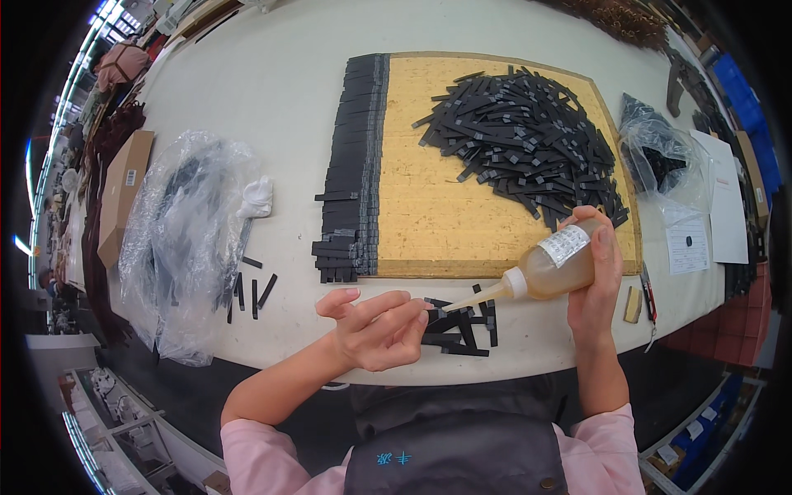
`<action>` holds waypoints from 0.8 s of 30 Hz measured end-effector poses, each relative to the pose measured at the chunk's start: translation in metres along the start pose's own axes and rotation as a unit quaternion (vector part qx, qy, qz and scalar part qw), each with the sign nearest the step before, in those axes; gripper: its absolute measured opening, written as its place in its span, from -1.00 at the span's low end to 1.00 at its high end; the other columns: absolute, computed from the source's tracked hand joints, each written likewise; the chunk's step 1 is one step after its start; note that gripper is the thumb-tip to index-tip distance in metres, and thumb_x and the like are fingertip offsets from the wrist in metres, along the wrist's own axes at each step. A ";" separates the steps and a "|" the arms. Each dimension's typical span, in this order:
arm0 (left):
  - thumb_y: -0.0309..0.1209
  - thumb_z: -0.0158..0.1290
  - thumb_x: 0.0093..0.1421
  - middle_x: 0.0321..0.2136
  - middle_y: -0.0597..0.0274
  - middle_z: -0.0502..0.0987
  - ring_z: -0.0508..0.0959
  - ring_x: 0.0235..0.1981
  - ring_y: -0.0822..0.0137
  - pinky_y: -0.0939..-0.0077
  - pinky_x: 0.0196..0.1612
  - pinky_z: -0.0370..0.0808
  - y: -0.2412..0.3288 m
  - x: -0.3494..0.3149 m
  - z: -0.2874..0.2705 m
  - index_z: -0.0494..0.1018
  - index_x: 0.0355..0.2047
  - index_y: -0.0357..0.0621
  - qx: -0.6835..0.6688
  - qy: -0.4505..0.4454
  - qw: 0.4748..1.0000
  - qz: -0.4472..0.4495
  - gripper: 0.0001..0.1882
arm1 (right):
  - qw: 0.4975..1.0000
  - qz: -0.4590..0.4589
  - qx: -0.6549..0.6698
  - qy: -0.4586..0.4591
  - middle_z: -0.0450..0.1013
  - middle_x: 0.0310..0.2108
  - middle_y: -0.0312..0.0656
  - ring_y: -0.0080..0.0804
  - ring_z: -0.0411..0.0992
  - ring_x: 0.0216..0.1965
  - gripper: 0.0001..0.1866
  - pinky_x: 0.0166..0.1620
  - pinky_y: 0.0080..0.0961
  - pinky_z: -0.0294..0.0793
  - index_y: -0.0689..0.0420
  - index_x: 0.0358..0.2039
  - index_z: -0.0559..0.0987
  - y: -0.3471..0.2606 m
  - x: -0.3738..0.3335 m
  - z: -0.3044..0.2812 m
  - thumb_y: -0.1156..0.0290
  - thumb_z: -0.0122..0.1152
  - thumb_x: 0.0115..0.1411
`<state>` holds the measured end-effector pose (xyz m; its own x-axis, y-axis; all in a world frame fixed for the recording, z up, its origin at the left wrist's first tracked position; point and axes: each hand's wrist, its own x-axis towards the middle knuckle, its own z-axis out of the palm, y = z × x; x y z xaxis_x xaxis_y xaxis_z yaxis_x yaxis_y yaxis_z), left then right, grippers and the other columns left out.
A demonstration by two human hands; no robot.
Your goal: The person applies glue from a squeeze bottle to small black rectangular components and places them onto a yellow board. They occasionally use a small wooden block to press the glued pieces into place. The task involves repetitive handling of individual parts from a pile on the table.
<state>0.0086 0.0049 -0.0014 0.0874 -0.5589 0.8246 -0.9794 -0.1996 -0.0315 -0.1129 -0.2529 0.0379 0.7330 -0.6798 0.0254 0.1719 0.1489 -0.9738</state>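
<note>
My right hand (601, 285) is wrapped round a squeeze bottle (540, 276) of amber liquid, tilted so that its long thin nozzle points down and left. The nozzle tip is at a small black strip (436, 314) pinched between the fingertips of my left hand (384, 332); most of that strip is hidden or merges with the strips behind. Several loose black strips (462, 337) lie on the table below the nozzle. Beyond my hands, a yellow board (421, 214) carries a heap of black strips (520, 132) with grey ends. Along its left side runs a dense overlapping row of strips (355, 157).
A clear plastic bag (186, 247) with dark contents lies at the left, next to a cardboard box (125, 198) and a few stray strips (256, 295). At the right are another bag (664, 165), paper sheets (689, 245), a yellow block (633, 304) and a red cutter (649, 299).
</note>
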 end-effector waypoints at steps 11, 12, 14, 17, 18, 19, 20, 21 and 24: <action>-0.50 0.21 0.00 -0.39 0.62 0.62 0.55 -0.32 0.57 0.20 0.12 0.04 0.001 -0.002 0.000 0.25 -0.56 0.25 0.003 -0.007 1.000 -0.005 -0.66 | 0.985 0.095 0.138 -0.035 0.46 -0.20 -0.18 -0.54 0.46 -0.15 -0.58 -0.05 -0.60 0.44 0.22 0.05 0.45 -0.001 0.005 -0.008 0.13 0.00 0.41; -0.50 0.21 0.00 -0.39 0.62 0.62 0.55 -0.31 0.57 0.20 0.12 0.04 0.001 -0.002 0.000 0.25 -0.56 0.25 0.003 -0.009 1.000 -0.003 -0.66 | 0.993 0.059 0.103 -0.017 0.46 -0.20 -0.17 -0.53 0.46 -0.15 -0.58 -0.05 -0.60 0.44 0.22 0.05 0.44 0.000 0.004 -0.005 0.13 0.00 0.41; -0.50 0.21 0.00 -0.39 0.63 0.62 0.55 -0.31 0.57 0.21 0.12 0.03 0.001 -0.001 0.001 0.25 -0.56 0.26 0.000 -0.011 1.000 -0.001 -0.66 | 0.999 0.010 0.052 0.003 0.46 -0.19 -0.16 -0.53 0.46 -0.14 -0.59 -0.04 -0.59 0.44 0.22 0.05 0.44 0.000 0.002 -0.003 0.13 -0.01 0.42; -0.50 0.20 0.00 -0.39 0.63 0.62 0.55 -0.30 0.57 0.20 0.12 0.03 0.001 0.000 0.000 0.25 -0.57 0.26 -0.003 -0.013 1.000 0.000 -0.65 | 1.000 -0.013 0.018 -0.001 0.46 -0.19 -0.15 -0.53 0.46 -0.14 -0.59 -0.03 -0.59 0.44 0.21 0.04 0.45 0.001 0.000 -0.002 0.13 -0.02 0.43; -0.51 0.20 0.00 -0.39 0.63 0.62 0.55 -0.30 0.57 0.20 0.12 0.03 0.000 0.000 0.000 0.24 -0.57 0.26 -0.001 -0.014 1.000 0.001 -0.65 | 1.000 -0.012 0.012 -0.004 0.47 -0.18 -0.15 -0.53 0.46 -0.13 -0.60 -0.03 -0.59 0.44 0.21 0.04 0.45 0.002 0.000 -0.002 0.13 -0.03 0.43; -0.51 0.20 0.00 -0.39 0.63 0.61 0.55 -0.30 0.58 0.20 0.12 0.04 0.000 0.000 0.000 0.24 -0.57 0.26 0.000 -0.015 1.000 0.002 -0.65 | 1.000 -0.011 0.007 -0.007 0.47 -0.18 -0.15 -0.53 0.45 -0.13 -0.60 -0.03 -0.59 0.44 0.21 0.04 0.46 0.002 0.000 -0.002 0.14 -0.03 0.43; -0.51 0.20 -0.01 -0.39 0.62 0.61 0.55 -0.30 0.57 0.20 0.12 0.04 0.000 0.001 0.000 0.24 -0.57 0.26 -0.001 -0.017 1.000 0.003 -0.64 | 1.000 -0.009 0.007 -0.007 0.47 -0.18 -0.15 -0.53 0.45 -0.13 -0.60 -0.03 -0.59 0.44 0.21 0.04 0.46 0.002 0.000 -0.001 0.14 -0.03 0.43; -0.51 0.20 -0.01 -0.39 0.62 0.61 0.55 -0.31 0.57 0.20 0.12 0.04 0.000 0.001 0.000 0.23 -0.57 0.25 -0.002 -0.019 1.000 0.003 -0.64 | 1.000 -0.008 0.007 -0.007 0.47 -0.18 -0.15 -0.53 0.46 -0.13 -0.61 -0.03 -0.59 0.44 0.21 0.03 0.46 0.002 -0.001 -0.001 0.14 -0.03 0.43; -0.52 0.20 -0.04 -0.40 0.61 0.61 0.55 -0.31 0.57 0.21 0.13 0.04 0.001 0.001 0.000 0.23 -0.58 0.25 -0.007 -0.022 1.000 -0.001 -0.64 | 1.000 -0.007 0.010 -0.006 0.47 -0.18 -0.16 -0.54 0.46 -0.14 -0.61 -0.03 -0.60 0.43 0.20 0.04 0.46 0.002 -0.001 -0.001 0.14 -0.02 0.43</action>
<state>0.0077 0.0048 -0.0008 0.0978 -0.5930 0.7993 -0.9814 -0.1909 -0.0215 -0.1137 -0.2528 0.0358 0.7383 -0.6731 0.0428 0.1961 0.1536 -0.9685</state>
